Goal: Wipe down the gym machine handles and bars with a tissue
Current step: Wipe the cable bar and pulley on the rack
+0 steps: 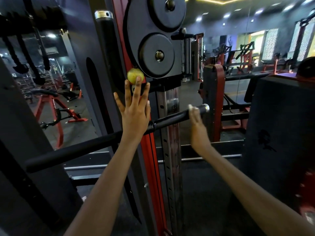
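A black handle bar [172,118] with a chrome end cap sticks out to the right of the red and black machine upright [150,150]. My right hand [196,123] is blurred and lies over the bar near its chrome end, holding a white tissue [192,107] against it. My left hand [134,106] is raised in front of the upright with fingers spread and straight, its fingertips touching a yellow-green knob [133,74] below the black pulley discs. A longer black padded bar [71,150] runs down to the left.
Black round discs [156,55] sit on the machine above my left hand. A perforated steel post [167,150] stands behind the bar. A dark padded block [279,133] is on the right. Red gym frames [56,109] and ropes fill the left; other machines stand far back.
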The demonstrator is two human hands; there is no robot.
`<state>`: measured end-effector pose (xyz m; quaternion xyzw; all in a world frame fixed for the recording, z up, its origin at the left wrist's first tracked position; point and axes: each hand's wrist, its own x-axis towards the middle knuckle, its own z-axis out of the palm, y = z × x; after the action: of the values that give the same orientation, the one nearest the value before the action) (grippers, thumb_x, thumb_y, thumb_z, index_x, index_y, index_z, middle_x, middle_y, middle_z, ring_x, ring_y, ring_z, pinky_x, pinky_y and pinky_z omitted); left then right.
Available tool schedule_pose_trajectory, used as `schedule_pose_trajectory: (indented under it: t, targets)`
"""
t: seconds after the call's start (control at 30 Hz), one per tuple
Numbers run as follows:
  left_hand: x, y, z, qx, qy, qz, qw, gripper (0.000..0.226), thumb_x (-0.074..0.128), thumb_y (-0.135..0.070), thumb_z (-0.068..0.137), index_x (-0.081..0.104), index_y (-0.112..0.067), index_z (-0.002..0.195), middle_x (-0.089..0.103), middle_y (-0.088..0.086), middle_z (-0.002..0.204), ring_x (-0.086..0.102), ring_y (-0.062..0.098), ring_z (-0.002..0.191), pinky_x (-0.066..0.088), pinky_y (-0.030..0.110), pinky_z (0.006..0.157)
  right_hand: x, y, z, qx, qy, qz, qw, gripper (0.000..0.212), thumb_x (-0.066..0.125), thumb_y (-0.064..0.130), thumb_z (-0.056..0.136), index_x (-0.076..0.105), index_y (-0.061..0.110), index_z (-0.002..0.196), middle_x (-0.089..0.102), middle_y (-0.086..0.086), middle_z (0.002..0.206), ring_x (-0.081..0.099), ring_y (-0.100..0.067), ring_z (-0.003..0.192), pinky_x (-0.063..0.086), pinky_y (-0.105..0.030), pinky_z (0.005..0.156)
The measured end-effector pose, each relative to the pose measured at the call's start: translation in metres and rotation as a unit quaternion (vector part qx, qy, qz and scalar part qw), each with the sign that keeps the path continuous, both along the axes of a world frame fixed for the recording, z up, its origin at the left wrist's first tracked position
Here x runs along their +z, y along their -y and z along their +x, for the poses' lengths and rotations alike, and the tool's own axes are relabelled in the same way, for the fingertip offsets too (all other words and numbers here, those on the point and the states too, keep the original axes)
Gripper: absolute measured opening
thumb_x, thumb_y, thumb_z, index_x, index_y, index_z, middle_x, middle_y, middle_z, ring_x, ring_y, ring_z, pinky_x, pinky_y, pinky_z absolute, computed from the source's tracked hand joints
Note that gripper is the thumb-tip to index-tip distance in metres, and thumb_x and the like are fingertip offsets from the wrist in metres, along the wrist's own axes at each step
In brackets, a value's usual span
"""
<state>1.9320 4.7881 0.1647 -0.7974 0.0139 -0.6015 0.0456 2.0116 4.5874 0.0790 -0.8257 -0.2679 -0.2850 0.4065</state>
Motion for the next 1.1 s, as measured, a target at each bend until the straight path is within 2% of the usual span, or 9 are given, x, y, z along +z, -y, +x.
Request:
schedule_pose_trajectory:
  t: [0.13,0.3,0.37,0.53,0.7,0.9,0.97,1.0,1.1]
  targets:
    - [0.0,-0.001,-0.001,0.004,0.0,0.014,1.0,0.056,0.046,-0.021,0.099,0.026,-0.021,0.151,0.008,0.005,0.157,-0.011,0.019,0.146,0.005,0.063,0.113,-0.005,-0.021,-0.004,0.07,0.045,-0.062,0.995,0.091,0.059,-0.011,0.082,0.003,0.009,0.149,-0.007,-0.004,0.155,0.004,-0.028,0.146,0.027,-0.048,0.114]
    - [0.0,-0.001,0.0,0.025,-0.003,0.018,1.0,0.056,0.045,-0.024,0.099,0.026,-0.023,0.152,-0.003,-0.002,0.16,-0.016,0.02,0.147,0.004,0.063,0.113,-0.006,-0.009,0.009,0.053,0.081,-0.08,0.992,0.083,0.054,-0.016,0.082,0.008,0.006,0.148,0.001,-0.008,0.155,0.004,-0.025,0.145,0.01,-0.039,0.117]
    - [0.0,-0.002,0.0,0.031,-0.003,0.018,0.999,0.058,0.047,-0.024,0.099,0.025,-0.025,0.152,-0.003,-0.002,0.16,-0.018,0.019,0.146,0.004,0.063,0.113,-0.002,0.002,0.019,0.031,0.056,-0.066,0.996,0.079,0.048,-0.012,0.086,0.008,0.01,0.15,-0.001,-0.004,0.156,0.002,-0.021,0.145,0.008,-0.039,0.117]
    - [0.002,0.002,-0.002,0.036,-0.002,0.017,0.999,0.059,0.054,-0.021,0.096,0.03,-0.022,0.151,0.009,0.005,0.156,0.006,0.033,0.145,0.008,0.065,0.111,0.008,-0.017,0.032,-0.045,-0.049,0.023,0.997,0.075,0.044,-0.011,0.087,0.011,0.011,0.151,0.005,-0.009,0.158,0.014,-0.026,0.145,0.026,-0.049,0.114]
    - [0.001,-0.003,-0.001,0.049,-0.008,0.032,0.998,0.062,0.048,-0.024,0.099,0.017,-0.027,0.153,-0.022,-0.006,0.16,-0.02,0.021,0.146,0.003,0.063,0.113,-0.016,-0.033,0.012,0.049,0.087,-0.063,0.993,0.084,0.049,-0.019,0.08,0.014,0.011,0.151,0.006,-0.005,0.158,0.003,-0.02,0.146,0.017,-0.047,0.117]
    - [0.001,-0.004,0.0,0.061,-0.008,0.031,0.998,0.064,0.047,-0.026,0.099,0.014,-0.029,0.153,-0.033,-0.01,0.155,-0.022,0.02,0.147,0.004,0.063,0.113,0.0,0.005,0.047,-0.088,-0.119,0.045,0.988,0.073,0.043,-0.008,0.091,0.008,0.013,0.152,0.013,-0.013,0.156,0.027,-0.028,0.14,0.034,-0.048,0.11]
    - [0.0,-0.005,0.001,0.056,-0.007,0.028,0.998,0.063,0.046,-0.026,0.099,0.016,-0.029,0.153,-0.033,-0.01,0.155,-0.021,0.02,0.147,0.004,0.064,0.112,0.0,-0.014,0.026,-0.056,-0.052,0.045,0.996,0.069,0.042,-0.003,0.093,0.013,0.018,0.151,0.017,-0.008,0.155,0.047,-0.027,0.125,0.047,-0.043,0.098]
    - [0.0,-0.005,0.001,0.055,-0.007,0.027,0.998,0.063,0.046,-0.026,0.099,0.015,-0.029,0.153,-0.033,-0.01,0.155,-0.023,0.02,0.146,0.004,0.064,0.112,-0.005,-0.026,0.011,-0.024,0.011,0.032,0.999,0.072,0.041,-0.008,0.09,0.013,0.019,0.151,0.011,-0.002,0.157,0.045,-0.027,0.128,0.045,-0.044,0.101]
    - [0.0,-0.005,0.002,0.056,-0.013,0.028,0.998,0.063,0.044,-0.027,0.099,0.011,-0.031,0.153,-0.033,-0.01,0.155,-0.025,0.019,0.145,0.004,0.064,0.112,-0.025,-0.059,-0.027,0.102,0.13,-0.063,0.984,0.062,0.03,-0.008,0.09,0.018,0.01,0.148,0.008,0.001,0.156,0.011,-0.011,0.144,0.017,-0.038,0.119]
